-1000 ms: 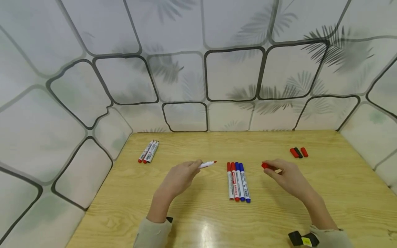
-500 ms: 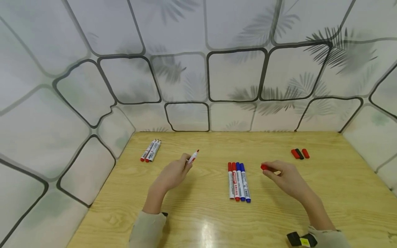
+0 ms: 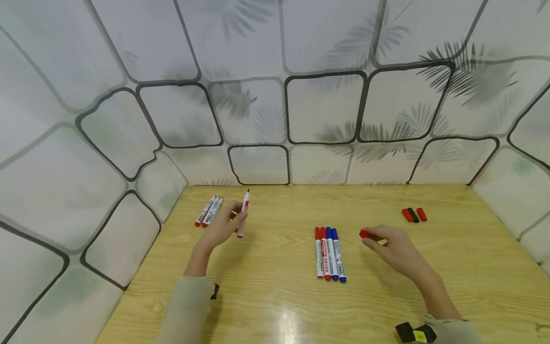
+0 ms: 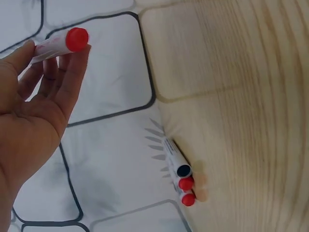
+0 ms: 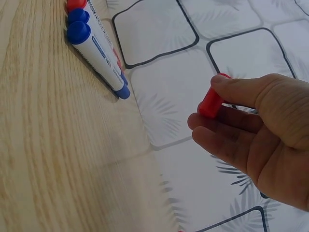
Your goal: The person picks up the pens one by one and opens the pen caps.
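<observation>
In the head view my left hand [image 3: 220,228] pinches an uncapped marker [image 3: 244,212] nearly upright, its red tip pointing away from me. The red end of that marker [image 4: 57,44] faces the left wrist camera. Just left of this hand lie several uncapped markers [image 3: 209,211] side by side, two with red ends and one with a black end. My right hand [image 3: 393,243] holds a red marker cap [image 5: 212,99] between thumb and fingers, above the table. Between the hands, a row of capped markers [image 3: 330,255] lies parallel, two with red caps and two with blue.
Two red caps and a black cap [image 3: 413,215] lie at the back right of the wooden table [image 3: 275,296]. A patterned cloth wall [image 3: 322,105] rises behind the table and along both sides.
My left hand has moved left and away from me, turning the marker from nearly level to nearly upright near the uncapped markers. The right hand has stayed almost still with the red cap.
</observation>
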Motion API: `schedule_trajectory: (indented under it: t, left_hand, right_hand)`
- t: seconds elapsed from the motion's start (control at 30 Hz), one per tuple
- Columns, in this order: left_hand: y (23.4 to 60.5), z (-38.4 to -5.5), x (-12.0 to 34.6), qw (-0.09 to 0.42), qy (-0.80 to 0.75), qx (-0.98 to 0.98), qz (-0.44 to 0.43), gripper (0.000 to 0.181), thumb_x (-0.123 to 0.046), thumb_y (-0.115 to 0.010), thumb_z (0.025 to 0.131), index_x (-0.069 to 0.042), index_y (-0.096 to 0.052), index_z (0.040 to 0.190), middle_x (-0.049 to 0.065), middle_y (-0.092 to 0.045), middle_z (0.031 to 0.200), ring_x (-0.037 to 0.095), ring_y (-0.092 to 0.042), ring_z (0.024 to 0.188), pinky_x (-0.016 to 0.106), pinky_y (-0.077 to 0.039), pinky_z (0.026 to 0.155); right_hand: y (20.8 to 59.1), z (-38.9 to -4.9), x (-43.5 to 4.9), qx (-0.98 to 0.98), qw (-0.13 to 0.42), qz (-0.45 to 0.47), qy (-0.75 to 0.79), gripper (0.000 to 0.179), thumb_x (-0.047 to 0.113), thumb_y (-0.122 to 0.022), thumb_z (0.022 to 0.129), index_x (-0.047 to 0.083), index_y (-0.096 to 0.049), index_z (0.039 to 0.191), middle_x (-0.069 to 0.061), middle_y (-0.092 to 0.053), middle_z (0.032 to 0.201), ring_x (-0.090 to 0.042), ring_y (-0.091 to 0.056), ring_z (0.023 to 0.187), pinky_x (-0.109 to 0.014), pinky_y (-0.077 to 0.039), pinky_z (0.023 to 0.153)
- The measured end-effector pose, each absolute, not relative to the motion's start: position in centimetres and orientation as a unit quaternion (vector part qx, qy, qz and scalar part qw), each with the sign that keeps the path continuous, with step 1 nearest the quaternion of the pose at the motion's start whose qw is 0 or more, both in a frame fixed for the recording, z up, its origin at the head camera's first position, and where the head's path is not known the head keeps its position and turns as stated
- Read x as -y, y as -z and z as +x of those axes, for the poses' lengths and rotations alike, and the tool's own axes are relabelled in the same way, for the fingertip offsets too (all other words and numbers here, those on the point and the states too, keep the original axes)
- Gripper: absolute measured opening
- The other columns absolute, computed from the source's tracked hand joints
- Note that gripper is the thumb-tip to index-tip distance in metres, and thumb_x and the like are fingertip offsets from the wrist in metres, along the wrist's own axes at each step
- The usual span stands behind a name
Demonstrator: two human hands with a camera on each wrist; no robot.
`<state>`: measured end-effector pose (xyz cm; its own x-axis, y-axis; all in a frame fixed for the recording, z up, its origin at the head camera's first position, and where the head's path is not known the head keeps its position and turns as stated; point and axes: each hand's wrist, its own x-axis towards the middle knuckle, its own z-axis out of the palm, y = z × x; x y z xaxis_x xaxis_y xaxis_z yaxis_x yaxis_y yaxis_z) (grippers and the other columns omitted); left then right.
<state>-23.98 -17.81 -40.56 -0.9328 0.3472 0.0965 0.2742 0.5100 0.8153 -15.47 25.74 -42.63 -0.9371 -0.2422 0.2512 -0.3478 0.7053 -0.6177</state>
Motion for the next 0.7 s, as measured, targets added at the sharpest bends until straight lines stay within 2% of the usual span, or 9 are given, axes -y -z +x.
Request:
schedule_trajectory:
  t: [0.13,0.3,0.47,0.7]
  left_hand:
    - [40.8,-25.2,18.9,0.047,-0.482,-0.865,0.131,0.040,-0.024,-0.053,0.104,0.001,-0.049,0.136,0.019,-0.055,0.114,0.026,-0.062,0.090,0.037,-0.058,0.068]
    - [40.9,-26.9,20.1,0.051,-0.481,-0.870,0.093,0.041,-0.021,-0.050,0.105,0.001,-0.046,0.139,0.022,-0.054,0.116,0.026,-0.062,0.090,0.036,-0.058,0.066]
    - [41.0,-27.9,21.0,0.056,-0.463,-0.881,0.077,0.040,-0.018,-0.049,0.105,0.005,-0.046,0.137,0.024,-0.056,0.113,0.026,-0.061,0.084,0.035,-0.057,0.064]
    - [42.1,-29.4,22.0,0.059,-0.406,-0.910,0.059,0.033,-0.013,-0.052,0.102,0.010,-0.050,0.126,0.025,-0.063,0.102,0.020,-0.062,0.072,0.030,-0.054,0.058]
  right_hand:
    - [42.7,-15.6,-25.8,0.921,0.072,0.159,-0.348,0.027,0.005,-0.071,0.090,0.001,-0.071,0.117,-0.005,-0.071,0.100,-0.014,-0.065,0.082,-0.024,-0.055,0.066]
    - [42.7,-15.6,-25.8,0.922,0.060,0.153,-0.352,0.026,0.006,-0.070,0.091,0.002,-0.071,0.117,-0.005,-0.071,0.101,-0.013,-0.064,0.083,-0.024,-0.054,0.066]
    - [42.7,-15.7,-25.8,0.921,0.055,0.151,-0.355,0.025,0.007,-0.070,0.092,0.002,-0.071,0.117,-0.005,-0.071,0.101,-0.015,-0.064,0.084,-0.024,-0.054,0.067]
    - [43.3,-15.9,-26.5,0.920,0.055,0.140,-0.361,0.028,0.010,-0.069,0.093,0.001,-0.069,0.119,-0.009,-0.072,0.108,-0.020,-0.067,0.090,-0.026,-0.055,0.069]
